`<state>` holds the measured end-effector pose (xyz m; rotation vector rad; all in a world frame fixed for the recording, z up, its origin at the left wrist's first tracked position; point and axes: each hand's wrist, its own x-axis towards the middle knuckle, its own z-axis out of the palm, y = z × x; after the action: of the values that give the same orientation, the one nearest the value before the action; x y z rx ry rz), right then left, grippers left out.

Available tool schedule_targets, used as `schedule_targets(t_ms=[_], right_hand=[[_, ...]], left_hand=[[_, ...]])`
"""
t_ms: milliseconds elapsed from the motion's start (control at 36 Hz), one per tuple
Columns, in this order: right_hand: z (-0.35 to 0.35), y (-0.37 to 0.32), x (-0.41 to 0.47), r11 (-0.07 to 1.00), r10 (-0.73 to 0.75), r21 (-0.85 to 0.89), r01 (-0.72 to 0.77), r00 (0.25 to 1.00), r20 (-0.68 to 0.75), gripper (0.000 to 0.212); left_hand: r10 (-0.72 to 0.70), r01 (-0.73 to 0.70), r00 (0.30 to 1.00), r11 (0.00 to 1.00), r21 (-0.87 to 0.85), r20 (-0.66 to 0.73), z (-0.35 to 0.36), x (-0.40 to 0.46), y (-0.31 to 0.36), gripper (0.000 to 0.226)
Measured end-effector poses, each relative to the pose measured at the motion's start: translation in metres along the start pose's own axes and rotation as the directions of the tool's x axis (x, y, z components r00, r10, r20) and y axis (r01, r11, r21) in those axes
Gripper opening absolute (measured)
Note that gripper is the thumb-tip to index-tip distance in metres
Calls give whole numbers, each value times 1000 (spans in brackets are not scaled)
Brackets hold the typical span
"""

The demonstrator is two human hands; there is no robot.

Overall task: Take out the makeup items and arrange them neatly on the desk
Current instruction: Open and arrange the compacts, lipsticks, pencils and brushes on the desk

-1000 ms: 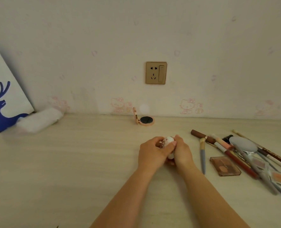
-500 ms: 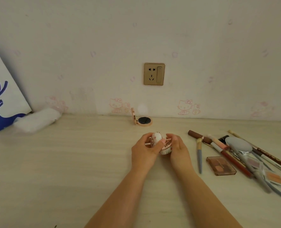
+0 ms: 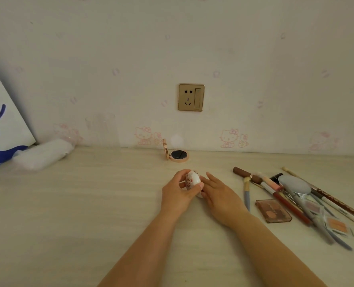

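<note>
My left hand (image 3: 178, 193) grips a small round white compact (image 3: 192, 180) with a pink printed lid, held on edge just above the desk (image 3: 89, 204) at its middle. My right hand (image 3: 219, 195) lies beside it with fingers stretched out, fingertips touching the compact's right side. Behind them an open rose-gold compact (image 3: 177, 155) stands near the wall. To the right lies a heap of makeup: a brown tube (image 3: 246, 175), a blue-handled brush (image 3: 247, 195), a brown eyeshadow palette (image 3: 273, 211), a silver oval mirror (image 3: 295, 184) and several pencils (image 3: 286, 204).
A white canvas with a blue deer (image 3: 0, 131) leans on the wall at far left, with a white rolled pouch (image 3: 45, 154) lying beside it. A gold wall socket (image 3: 191, 97) sits above the desk.
The white compact, open between both hands half a second ago, is now closed in my left hand. My right hand has loosened and its fingers have spread.
</note>
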<state>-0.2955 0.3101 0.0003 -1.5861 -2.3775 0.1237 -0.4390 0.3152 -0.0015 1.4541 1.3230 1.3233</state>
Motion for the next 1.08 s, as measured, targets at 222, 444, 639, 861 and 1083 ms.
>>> schedule_targets(t_ms=[222,444,639,861,1083], right_hand=[[-1,3,5,994,81,-83,-77,996,48,52],[0,6,25,986,140,-100,-134,989,52,55],[6,21,54,976,213,-55,-211,976,41,55],[7,40,84,969,244,-52,-242,969,42,56],[11,55,106,972,216,-104,-209,975,56,58]], left_hand=[[9,-9,997,1000,5,80,-1,9,-3,45],[50,-62,990,994,89,134,6,30,-1,44],[72,-100,986,975,196,148,19,63,-5,43],[94,-131,986,945,301,136,37,99,-12,40],[121,-146,988,921,362,91,55,118,-26,56]])
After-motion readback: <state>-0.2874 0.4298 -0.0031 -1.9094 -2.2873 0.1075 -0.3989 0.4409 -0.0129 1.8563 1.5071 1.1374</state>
